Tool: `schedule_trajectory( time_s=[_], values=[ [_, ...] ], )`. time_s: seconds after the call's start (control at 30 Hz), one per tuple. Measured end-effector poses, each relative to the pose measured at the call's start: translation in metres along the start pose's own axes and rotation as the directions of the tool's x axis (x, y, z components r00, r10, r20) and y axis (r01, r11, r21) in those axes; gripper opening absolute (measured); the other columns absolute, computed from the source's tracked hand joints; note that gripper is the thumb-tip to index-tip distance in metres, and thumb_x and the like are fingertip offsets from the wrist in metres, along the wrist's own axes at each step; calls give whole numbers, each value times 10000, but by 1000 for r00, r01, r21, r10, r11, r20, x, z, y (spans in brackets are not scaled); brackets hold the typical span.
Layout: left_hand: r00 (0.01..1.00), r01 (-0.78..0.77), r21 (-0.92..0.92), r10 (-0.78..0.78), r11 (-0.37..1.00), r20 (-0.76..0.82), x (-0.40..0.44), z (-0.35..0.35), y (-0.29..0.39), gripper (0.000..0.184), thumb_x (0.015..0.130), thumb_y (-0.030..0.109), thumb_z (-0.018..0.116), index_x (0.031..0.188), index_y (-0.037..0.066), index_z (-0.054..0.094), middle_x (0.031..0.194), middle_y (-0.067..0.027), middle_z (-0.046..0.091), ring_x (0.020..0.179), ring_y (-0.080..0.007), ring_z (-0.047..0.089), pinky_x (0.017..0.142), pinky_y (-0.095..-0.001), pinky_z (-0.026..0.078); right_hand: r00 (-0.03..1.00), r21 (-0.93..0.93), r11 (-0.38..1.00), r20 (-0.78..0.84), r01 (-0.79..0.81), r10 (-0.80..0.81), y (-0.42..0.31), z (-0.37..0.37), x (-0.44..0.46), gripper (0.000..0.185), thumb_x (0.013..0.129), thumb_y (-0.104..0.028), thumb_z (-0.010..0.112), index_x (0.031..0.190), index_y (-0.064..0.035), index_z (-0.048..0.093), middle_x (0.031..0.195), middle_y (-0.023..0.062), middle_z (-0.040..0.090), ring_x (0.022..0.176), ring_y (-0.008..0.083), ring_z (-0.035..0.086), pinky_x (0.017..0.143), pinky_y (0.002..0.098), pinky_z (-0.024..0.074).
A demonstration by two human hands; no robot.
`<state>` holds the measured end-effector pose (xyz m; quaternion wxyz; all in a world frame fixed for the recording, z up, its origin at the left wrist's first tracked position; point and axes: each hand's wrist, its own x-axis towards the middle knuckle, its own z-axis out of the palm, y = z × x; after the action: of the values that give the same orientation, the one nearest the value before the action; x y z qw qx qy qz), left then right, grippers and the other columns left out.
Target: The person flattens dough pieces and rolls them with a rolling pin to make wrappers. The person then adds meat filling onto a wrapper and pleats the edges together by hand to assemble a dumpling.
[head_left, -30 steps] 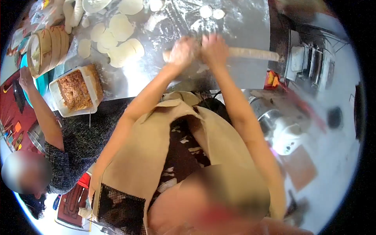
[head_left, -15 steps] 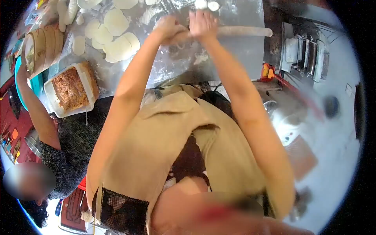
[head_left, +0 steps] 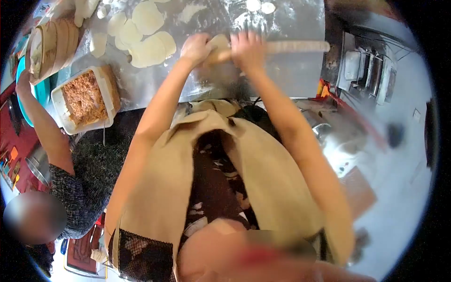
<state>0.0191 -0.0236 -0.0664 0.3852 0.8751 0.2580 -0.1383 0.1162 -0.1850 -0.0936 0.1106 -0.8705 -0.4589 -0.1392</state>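
Note:
My left hand (head_left: pixel 196 48) is closed at the left edge of a small flat dough piece (head_left: pixel 219 42), near the left end of the wooden rolling pin (head_left: pixel 298 46). My right hand (head_left: pixel 248 49) lies over the pin, its fingers forward and curled onto it. From my right hand the long end of the pin reaches out to the right above the metal table (head_left: pixel 286 75). Part of the dough is hidden by the pin and the hands. Left of my hands lie several thin dough rounds (head_left: pixel 148 49), some overlapping. Two small dough balls (head_left: pixel 260 6) sit on the floured surface beyond the pin.
At left, a co-worker's hand (head_left: pixel 23 81) is by a stack of bamboo steamers (head_left: pixel 58 49) and a turquoise basin (head_left: pixel 41 96). A white tub of orange-brown filling (head_left: pixel 85 98) stands at the table's near-left edge. Metal machinery (head_left: pixel 366 70) is at right.
My left hand has gone from the pin to the left, to the dough's edge, and the gap between my hands is wider. More of the flat dough shows between them.

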Motion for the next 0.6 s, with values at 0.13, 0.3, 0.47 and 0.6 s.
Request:
schedule_trajectory(
  time_s=[0.13,0.3,0.47,0.6],
  values=[
    [983,35,86,-50,996,177,48,-34,1,306,762,303,609,943,62,665,935,-157,656,853,-311,629,761,-374,486,964,97,968,-113,-229,240,-3,49,87,283,786,-350,601,691,-85,565,746,145,569,731,283,573,628,403,454],
    [969,4,-354,-91,935,-229,-14,-1,-29,313,767,322,608,896,44,671,833,-172,660,773,-308,638,702,-384,488,993,12,999,-115,29,-28,-16,-4,-5,239,761,-317,596,680,-93,573,764,151,585,762,269,581,668,399,455],
    [997,-37,45,34,998,73,37,-33,-4,341,819,336,572,938,27,654,830,-181,651,761,-330,623,714,-393,476,970,122,969,136,-216,199,-20,37,93,226,770,-318,554,819,-100,594,744,93,525,710,260,524,692,451,409],
    [921,-38,-384,-117,922,-370,-4,17,-58,387,806,355,602,953,-1,644,803,-181,656,719,-335,624,689,-387,483,975,8,979,-95,202,-200,-21,-17,3,236,757,-332,563,807,-105,601,757,98,529,743,263,524,696,426,399]
  ],
)
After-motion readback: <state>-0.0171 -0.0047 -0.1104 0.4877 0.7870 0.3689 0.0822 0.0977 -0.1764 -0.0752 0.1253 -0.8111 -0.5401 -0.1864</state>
